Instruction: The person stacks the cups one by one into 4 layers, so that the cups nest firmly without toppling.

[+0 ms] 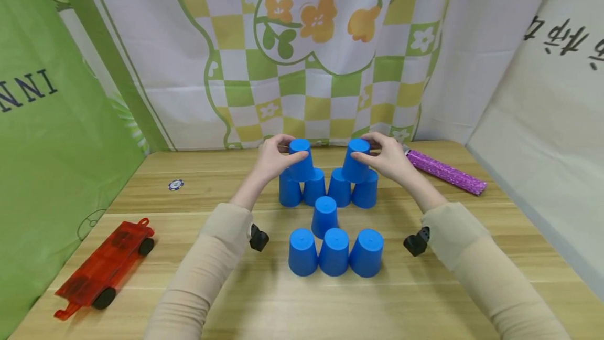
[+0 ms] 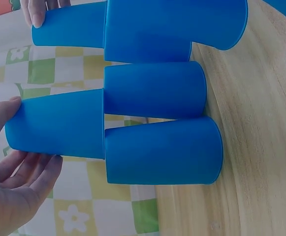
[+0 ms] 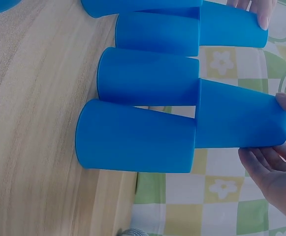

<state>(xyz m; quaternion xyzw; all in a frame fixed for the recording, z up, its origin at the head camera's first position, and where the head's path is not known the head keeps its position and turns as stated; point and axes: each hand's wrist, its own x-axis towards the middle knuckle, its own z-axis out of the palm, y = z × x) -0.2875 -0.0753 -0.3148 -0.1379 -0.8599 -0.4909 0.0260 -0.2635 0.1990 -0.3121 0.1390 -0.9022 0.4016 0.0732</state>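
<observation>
My left hand (image 1: 278, 159) pinches an upside-down blue cup (image 1: 302, 161) between thumb and fingers. That cup sits across the tops of two blue cups at the back left, its rim meeting them in the left wrist view (image 2: 56, 125). On the right, my right hand (image 1: 384, 156) grips a matching blue cup (image 1: 356, 161) the same way, and it rests over two more cups (image 3: 138, 135) at the back right. Nearer me stands a single blue cup (image 1: 324, 218), and in front of it a row of three blue cups (image 1: 334, 253), all bottom up.
A red toy car chassis (image 1: 108, 264) with black wheels lies at the left of the wooden table (image 1: 212, 298). Behind it is a round chip (image 1: 176, 185). A purple glittery stick (image 1: 445, 172) lies at the back right. Patterned cloth (image 1: 311, 98) hangs behind the table.
</observation>
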